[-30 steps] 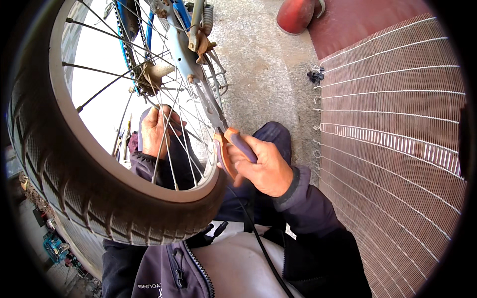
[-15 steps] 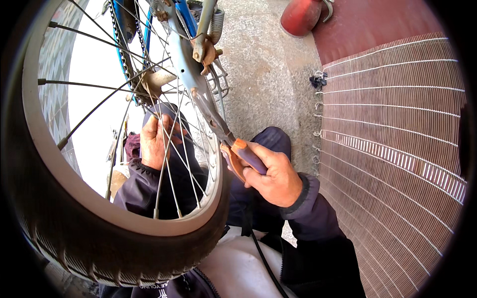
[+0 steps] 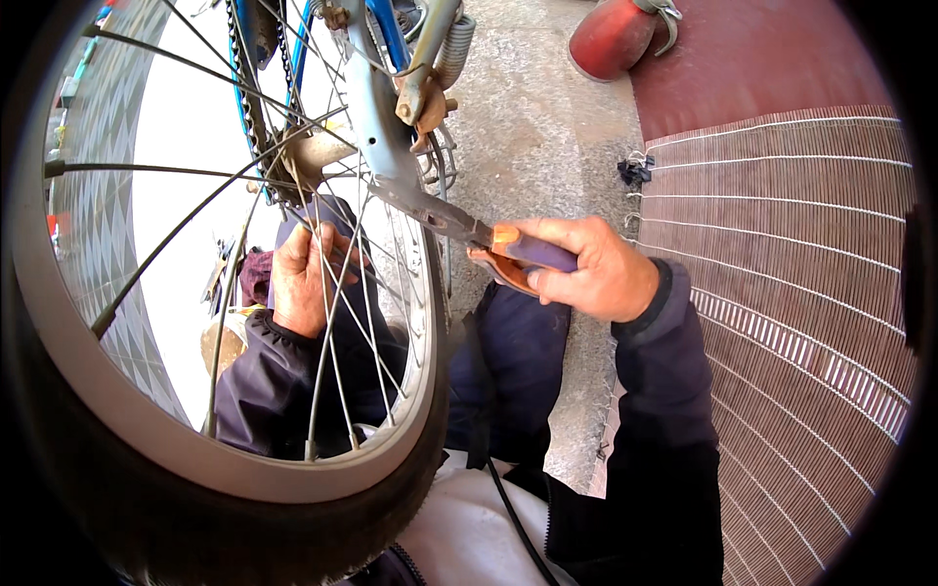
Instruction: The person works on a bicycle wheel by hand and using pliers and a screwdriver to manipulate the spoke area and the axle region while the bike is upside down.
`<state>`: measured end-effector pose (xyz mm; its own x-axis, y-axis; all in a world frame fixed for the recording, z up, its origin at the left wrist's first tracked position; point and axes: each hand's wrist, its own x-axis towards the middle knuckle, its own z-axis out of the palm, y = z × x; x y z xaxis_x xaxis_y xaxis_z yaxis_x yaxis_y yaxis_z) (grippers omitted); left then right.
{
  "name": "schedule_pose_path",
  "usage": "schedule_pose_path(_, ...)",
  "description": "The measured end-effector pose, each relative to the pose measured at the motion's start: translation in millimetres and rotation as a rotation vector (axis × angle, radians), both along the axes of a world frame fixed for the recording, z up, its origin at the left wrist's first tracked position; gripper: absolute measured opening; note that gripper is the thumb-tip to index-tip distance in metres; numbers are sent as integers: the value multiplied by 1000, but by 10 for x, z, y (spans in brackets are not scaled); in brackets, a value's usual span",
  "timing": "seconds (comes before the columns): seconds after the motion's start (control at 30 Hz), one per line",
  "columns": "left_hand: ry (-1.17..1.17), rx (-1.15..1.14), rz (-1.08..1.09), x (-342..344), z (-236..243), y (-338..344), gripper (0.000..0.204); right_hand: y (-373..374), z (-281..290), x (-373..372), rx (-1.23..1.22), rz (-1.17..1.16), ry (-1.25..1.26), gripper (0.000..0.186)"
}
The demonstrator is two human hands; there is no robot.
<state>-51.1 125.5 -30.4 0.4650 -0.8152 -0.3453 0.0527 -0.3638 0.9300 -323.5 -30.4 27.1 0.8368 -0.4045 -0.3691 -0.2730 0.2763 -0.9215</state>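
My right hand (image 3: pixel 611 278) is closed round the orange and purple handles of a pair of pliers (image 3: pixel 442 215). The worn metal jaws point left and meet the lower end of a pale blue frame bar (image 3: pixel 373 127) beside the wheel. Behind the spokes, my left hand (image 3: pixel 301 288) has its fingers curled close under the hub (image 3: pixel 322 154); a dark piece shows by the fingertips, but the spokes hide what it is. The bicycle wheel's grey rim (image 3: pixel 283 479) and black tyre (image 3: pixel 244 532) fill the left and lower left.
Right of the wheel lies a brown slatted mat (image 3: pixel 782 254) with white stitching. A red rounded container (image 3: pixel 611 41) stands at the top, next to a dark red surface (image 3: pixel 752 59). A coil spring (image 3: pixel 454 54) and a chain (image 3: pixel 256 107) are on the bicycle.
My right hand has moved right and up, swinging the pliers from steep to nearly level, with the jaws still near the bar's end. My left hand stays behind the spokes.
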Motion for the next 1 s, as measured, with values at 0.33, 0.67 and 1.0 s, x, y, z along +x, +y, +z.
schedule_pose_path(0.33, 26, -9, -6, -5, -88, 0, 25, -405, -107, 111, 65, 203, -34, 49)
schedule_pose_path(0.67, 54, -16, 2, 10, -74, 12, 24, -647, -104, 176, 68, 324, -76, 49)
schedule_pose_path(1.0, 43, 3, 16, 7, -15, 8, 20, -782, -189, 247, 96, 357, -96, 47)
